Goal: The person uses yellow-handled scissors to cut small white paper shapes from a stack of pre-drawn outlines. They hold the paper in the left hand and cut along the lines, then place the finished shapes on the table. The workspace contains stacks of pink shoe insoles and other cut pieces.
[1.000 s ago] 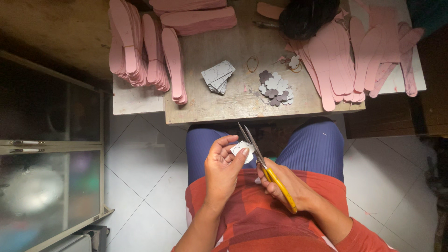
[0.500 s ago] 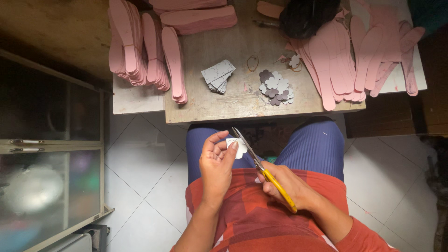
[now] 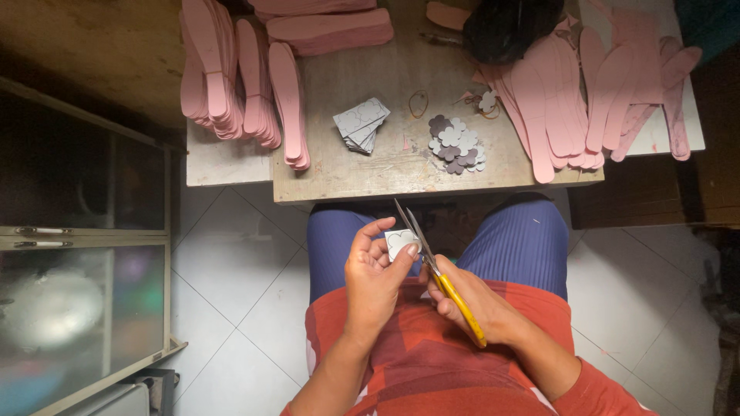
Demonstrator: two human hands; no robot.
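Head view looks straight down on a seated person's lap and the worktop (image 3: 339,166) just beyond the knees. The left hand (image 3: 374,281) is closed on a small grey card (image 3: 401,243), pinching it between thumb and fingertips above the lap, with the card's face turned up and a petal-like outline faintly drawn on it. The right hand (image 3: 470,300) is wrapped around the yellow handles of a pair of scissors (image 3: 432,270); the blades are slightly parted and point up and away, their inner edges meeting the right side of the card.

On the worktop, well apart from the hands, a small stack of grey cards (image 3: 361,123) lies fanned near the middle. Just right of it sits a heap of cut flower shapes (image 3: 456,144) in grey and darker tones. A rubber band (image 3: 418,103) lies between the stack and a further flower piece (image 3: 487,100). Tall bundles of pink sole shapes (image 3: 231,77) stand on edge along the left side, some bound with bands, and more lie flat across the far edge. Loose pink soles (image 3: 586,100) spread in a fan over the right side, reaching onto a white surface (image 3: 655,139). A black bag (image 3: 509,27) rests at the far edge above them.

The person wears blue trousers (image 3: 524,246) and a red top (image 3: 432,362). A white tiled floor (image 3: 231,285) shows on both sides, and a glass-fronted cabinet (image 3: 77,262) stands to the left.
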